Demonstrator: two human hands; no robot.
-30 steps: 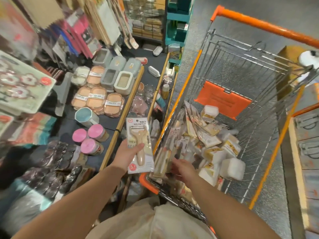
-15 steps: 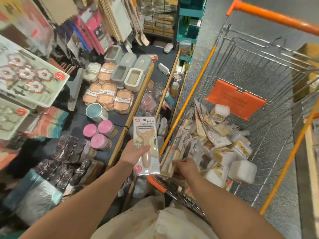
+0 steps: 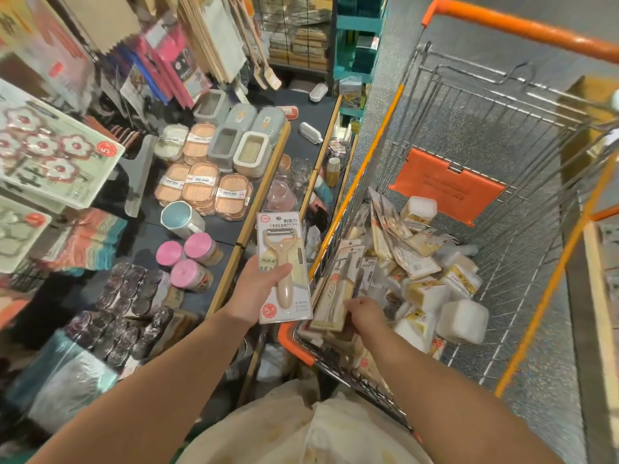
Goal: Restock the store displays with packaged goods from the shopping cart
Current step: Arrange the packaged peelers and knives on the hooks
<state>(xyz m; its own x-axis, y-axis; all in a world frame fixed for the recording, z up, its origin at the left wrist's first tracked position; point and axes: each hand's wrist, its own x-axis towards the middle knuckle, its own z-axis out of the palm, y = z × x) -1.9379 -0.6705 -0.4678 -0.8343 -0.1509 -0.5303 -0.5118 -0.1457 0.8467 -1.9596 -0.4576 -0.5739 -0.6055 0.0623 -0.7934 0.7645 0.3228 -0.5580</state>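
My left hand (image 3: 259, 289) grips a carded beige peeler pack (image 3: 283, 266) upright, just left of the shopping cart (image 3: 522, 202) and above the shelf edge. My right hand (image 3: 363, 313) is inside the cart's near left corner, its fingers curled round a second flat carded pack (image 3: 335, 299) that leans against the wire side. More carded packs and white boxed goods (image 3: 432, 286) lie heaped on the cart's floor.
To the left, a dark display shelf (image 3: 231, 229) carries soap boxes (image 3: 201, 189), grey containers (image 3: 234, 142), pink-lidded jars (image 3: 187, 259) and dark wrapped packs (image 3: 127, 306). Hanging goods crowd the upper left. An orange flap (image 3: 445, 185) stands at the cart's far end.
The view has shifted slightly. My left hand keeps the peeler pack nearly still. My right hand has closed on a carded pack in the cart and raised it a little.
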